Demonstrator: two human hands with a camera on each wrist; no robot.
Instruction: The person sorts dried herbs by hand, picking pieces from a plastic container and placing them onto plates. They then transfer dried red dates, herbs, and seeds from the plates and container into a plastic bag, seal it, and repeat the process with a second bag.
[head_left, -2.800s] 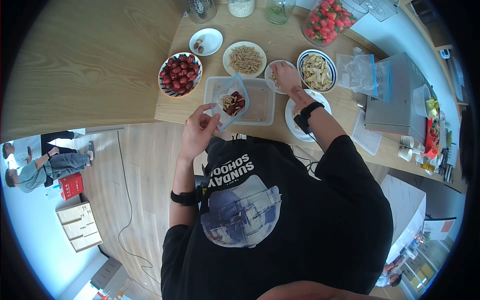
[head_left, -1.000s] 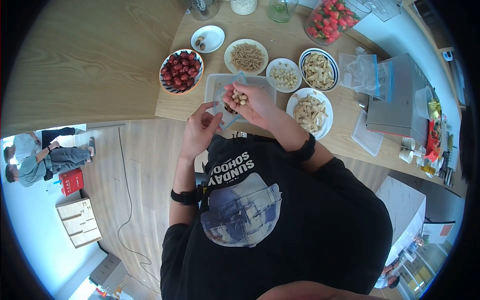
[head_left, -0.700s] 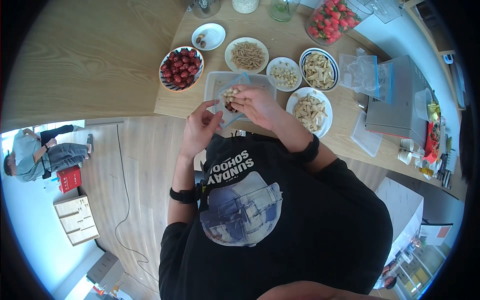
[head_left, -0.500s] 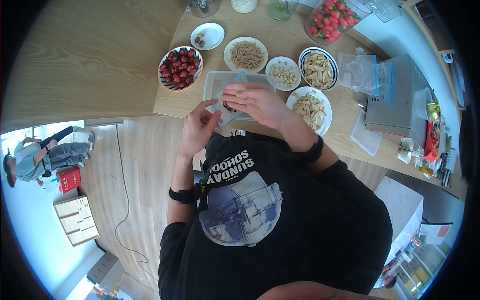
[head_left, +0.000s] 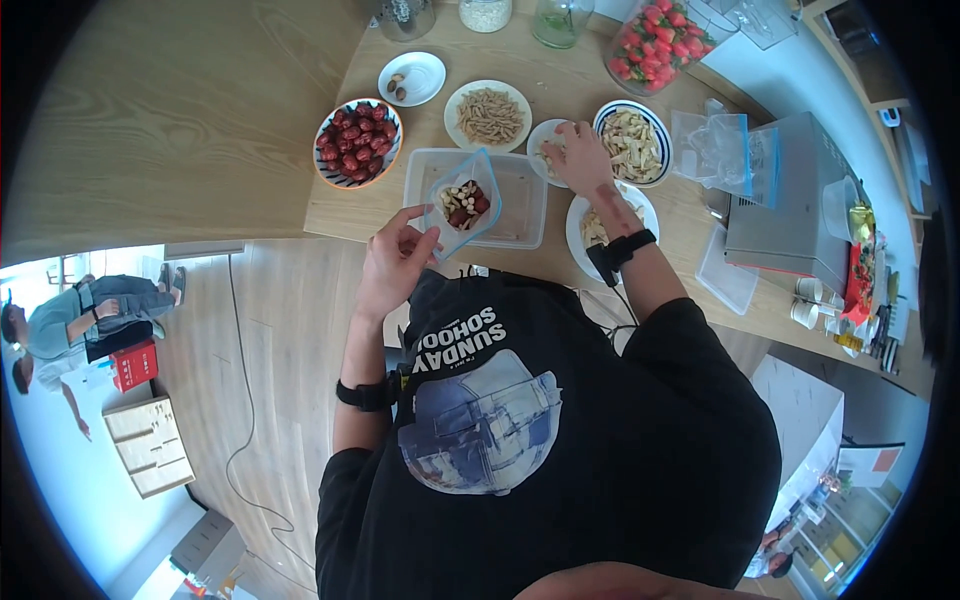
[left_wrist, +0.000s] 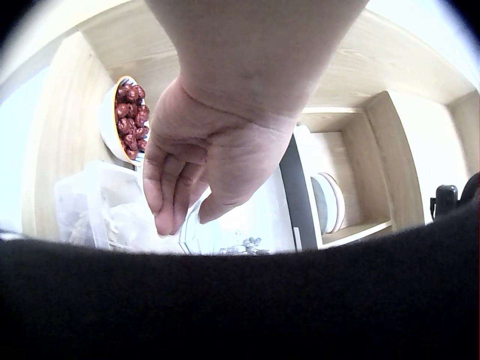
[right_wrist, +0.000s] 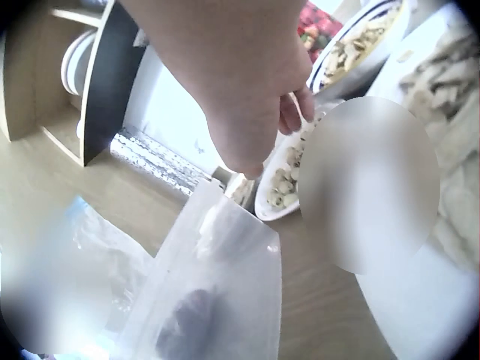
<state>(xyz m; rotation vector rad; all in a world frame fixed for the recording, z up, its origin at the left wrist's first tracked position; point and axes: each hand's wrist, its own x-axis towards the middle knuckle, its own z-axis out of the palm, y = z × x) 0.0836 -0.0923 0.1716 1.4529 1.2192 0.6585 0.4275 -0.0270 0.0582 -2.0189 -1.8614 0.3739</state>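
Observation:
My left hand (head_left: pixel 393 262) pinches the side of a clear zip bag (head_left: pixel 462 240), keeping its mouth spread over the plastic tub (head_left: pixel 527 238). Red dates, thin tan pieces and pale round seeds (head_left: pixel 468 194) show inside the bag. Seen from the left wrist, the thumb and fingers of that hand (left_wrist: pixel 217 154) point down at the bag. Over at the small plate (head_left: pixel 537 165) of pale round seeds, which look like lotus seeds (right_wrist: pixel 283 184), my right hand (head_left: pixel 583 160) hovers with fingers spread. Its fingertips are right at the seeds, partly hiding the plate.
A bowl of red dates (head_left: pixel 355 145) stands left, near a plate with a few brown nuts (head_left: pixel 396 88). Around the tub are a plate of tan sticks (head_left: pixel 490 117), a bowl of pale slices (head_left: pixel 633 143) and another plate (head_left: pixel 575 235). Spare zip bags (head_left: pixel 715 150) lie right.
My right hand brought pale seeds to the bag, tipped them in, and swung back right to the small plate. More pale seeds now show in the bag. The left hand has stayed put.

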